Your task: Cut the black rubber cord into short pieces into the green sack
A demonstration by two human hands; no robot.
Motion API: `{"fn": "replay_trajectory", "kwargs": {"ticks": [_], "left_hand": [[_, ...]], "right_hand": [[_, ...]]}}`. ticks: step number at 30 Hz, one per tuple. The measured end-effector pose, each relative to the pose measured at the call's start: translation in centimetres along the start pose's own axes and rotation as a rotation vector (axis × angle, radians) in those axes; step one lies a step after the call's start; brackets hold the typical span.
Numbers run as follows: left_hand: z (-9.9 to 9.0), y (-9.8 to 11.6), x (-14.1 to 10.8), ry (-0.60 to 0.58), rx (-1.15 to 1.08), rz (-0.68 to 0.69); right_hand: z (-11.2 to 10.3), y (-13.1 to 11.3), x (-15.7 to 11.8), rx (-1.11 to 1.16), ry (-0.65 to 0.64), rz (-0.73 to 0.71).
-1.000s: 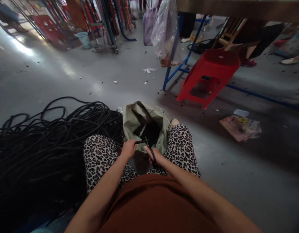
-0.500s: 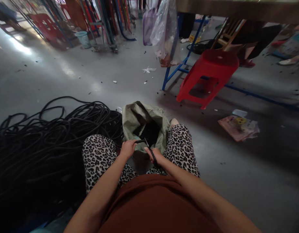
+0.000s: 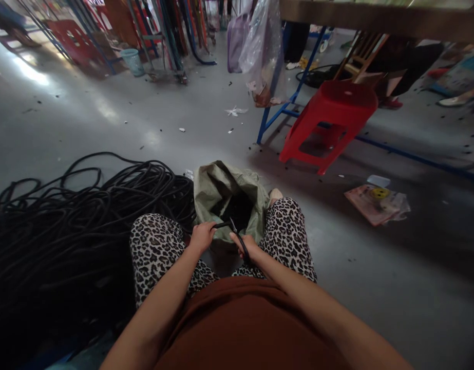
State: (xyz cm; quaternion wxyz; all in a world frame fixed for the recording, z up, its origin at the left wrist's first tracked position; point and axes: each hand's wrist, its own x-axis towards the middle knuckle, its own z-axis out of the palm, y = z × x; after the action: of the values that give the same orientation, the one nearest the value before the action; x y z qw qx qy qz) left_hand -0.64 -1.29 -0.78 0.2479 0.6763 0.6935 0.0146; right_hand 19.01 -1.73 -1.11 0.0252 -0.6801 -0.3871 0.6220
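Between my knees stands an open greenish sack (image 3: pixel 206 190) with dark pieces (image 3: pixel 239 209) inside, too dim to make out singly. My left hand (image 3: pixel 202 237) is closed around a black cord (image 3: pixel 221 224), whose short end sticks out to the right over the sack's near rim. Scissors with black handles (image 3: pixel 243 247) are gripped in my right hand (image 3: pixel 251 246). Their metal blades (image 3: pixel 233 225) point up and left, right at the cord's tip; I cannot tell whether they touch it. A big tangled heap of black cord (image 3: pixel 144 185) lies on the floor at my left.
A red plastic stool (image 3: pixel 333 118) stands at a blue-legged table (image 3: pixel 375 18), with a clear plastic bag (image 3: pixel 262 56) hanging from it. On the right a printed packet (image 3: pixel 375 203) lies on the floor. A pale blue basket (image 3: pixel 132 61) stands at the back left, near hanging straps (image 3: pixel 183 36).
My hands have barely moved. The scissor blades look closer together now, and a little more of them shows beside the cord's end.
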Motion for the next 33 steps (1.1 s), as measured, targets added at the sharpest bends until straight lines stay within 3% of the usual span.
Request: {"fn": "replay_trajectory", "kwargs": {"ticks": [12, 33], "left_hand": [[-0.3, 0.1, 0.1, -0.002, 0.016, -0.004], [0.1, 0.5, -0.2, -0.030, 0.005, 0.060]], "right_hand": [[0.7, 0.4, -0.1, 0.089, -0.142, 0.050], [0.8, -0.4, -0.4, 0.015, -0.148, 0.046]]}}
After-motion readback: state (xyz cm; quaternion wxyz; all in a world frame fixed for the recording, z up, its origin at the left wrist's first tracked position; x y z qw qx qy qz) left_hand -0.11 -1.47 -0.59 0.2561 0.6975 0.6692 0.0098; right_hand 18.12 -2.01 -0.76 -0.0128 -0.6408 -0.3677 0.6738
